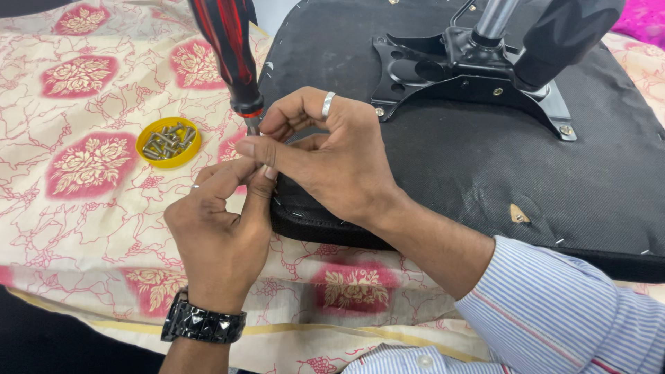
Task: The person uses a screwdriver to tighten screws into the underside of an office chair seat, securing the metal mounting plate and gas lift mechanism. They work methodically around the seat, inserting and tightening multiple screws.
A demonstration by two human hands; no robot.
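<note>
A screwdriver (228, 48) with a red and black handle stands nearly upright at the front left edge of an upturned black chair seat (485, 173). My right hand (339, 163), with a silver ring, curls around its metal shaft just below the handle. My left hand (218, 228), with a black studded watch (203, 324) on the wrist, pinches thumb and forefinger at the tip, under my right forefinger. What sits between those fingertips is hidden.
A yellow lid (168, 142) holding several screws lies on the floral pink and cream cloth (83, 208), left of my hands. A black metal plate (443, 69) with a chrome column (495, 17) and a black padded part (561, 34) rises from the seat.
</note>
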